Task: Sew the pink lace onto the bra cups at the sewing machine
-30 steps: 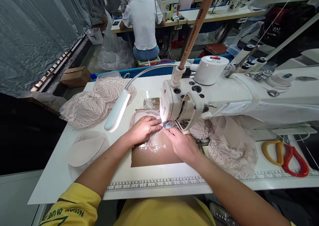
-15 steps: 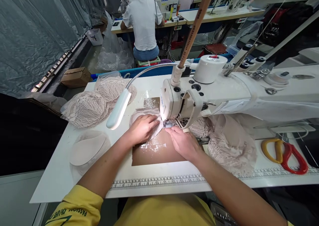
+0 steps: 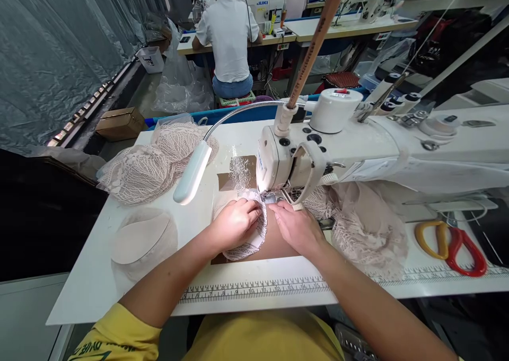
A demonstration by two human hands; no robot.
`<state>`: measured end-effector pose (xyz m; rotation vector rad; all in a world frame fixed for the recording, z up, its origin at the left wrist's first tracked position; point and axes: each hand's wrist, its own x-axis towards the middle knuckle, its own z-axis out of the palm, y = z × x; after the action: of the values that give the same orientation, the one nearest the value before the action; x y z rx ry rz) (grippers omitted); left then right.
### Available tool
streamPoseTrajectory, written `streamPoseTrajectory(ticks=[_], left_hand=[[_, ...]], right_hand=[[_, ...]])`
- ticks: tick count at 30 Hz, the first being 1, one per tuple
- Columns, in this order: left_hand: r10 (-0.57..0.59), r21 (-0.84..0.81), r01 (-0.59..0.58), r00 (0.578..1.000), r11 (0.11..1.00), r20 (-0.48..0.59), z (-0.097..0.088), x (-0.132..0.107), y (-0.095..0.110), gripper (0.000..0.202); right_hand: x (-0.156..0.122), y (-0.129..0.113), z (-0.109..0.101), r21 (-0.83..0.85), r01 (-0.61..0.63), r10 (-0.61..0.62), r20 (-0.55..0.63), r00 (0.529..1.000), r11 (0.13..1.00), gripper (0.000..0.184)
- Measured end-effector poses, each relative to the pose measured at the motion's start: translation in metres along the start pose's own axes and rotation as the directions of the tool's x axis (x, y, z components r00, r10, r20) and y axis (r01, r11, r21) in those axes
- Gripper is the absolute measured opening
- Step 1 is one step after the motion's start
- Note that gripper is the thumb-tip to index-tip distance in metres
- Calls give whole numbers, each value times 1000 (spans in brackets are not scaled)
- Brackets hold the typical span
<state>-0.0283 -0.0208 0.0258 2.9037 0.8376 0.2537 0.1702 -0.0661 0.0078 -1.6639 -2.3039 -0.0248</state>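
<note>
My left hand (image 3: 237, 222) is closed on a pale pink lace bra cup (image 3: 243, 252), its fingers bunched on top of the fabric. The cup's curved scalloped edge faces right and down, and its upper tip lies by the needle area of a white sewing machine (image 3: 274, 162). Just right of the presser foot, my right hand (image 3: 297, 228) rests with its fingers together and fingertips near the foot. Whatever those fingers pinch, if anything, is too small to make out. Both hands lie over a brown sheet (image 3: 278, 247) on the white table.
Stacked lace cups (image 3: 139, 173) sit at the left, with a smooth beige cup (image 3: 139, 239) nearer me. A lamp (image 3: 193, 173) hangs over the table. More lace fabric (image 3: 368, 228) and red-and-yellow-handled scissors (image 3: 463, 249) lie right. A person (image 3: 226, 37) sits ahead at another machine.
The lace cup has turned and come toward me, so its rounded edge now lies over the brown sheet. My left hand moved slightly right and nearer, fingers more curled. My right hand stayed about in place.
</note>
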Motion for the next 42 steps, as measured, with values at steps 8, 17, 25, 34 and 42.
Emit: streamPoseTrajectory(ticks=[8,17,25,34,42], left_hand=[[34,40,-35,999,999,11,4,-3,-2,37],[53,62,-51,998,997,-25,7,1,-6,39],[69,44,-68,997,997,-34,7,2,-10,37],[79,15,-78,992,997,-94,11,5,-15,30],[86,-38,-92,987,995,-139,13,4,-19,30]], right_hand=[[-3,-4,-2,52,94,-96,42,994,994,35],[2,-10,-2,-51,28,-21,131,991,998,37],[1,-9,2,-36,37,-32,131,991,999,38],[3,-10,1,-48,35,-29,114,993,998,38],[-1,-6,-1,62,82,-84,39,996,995,35]])
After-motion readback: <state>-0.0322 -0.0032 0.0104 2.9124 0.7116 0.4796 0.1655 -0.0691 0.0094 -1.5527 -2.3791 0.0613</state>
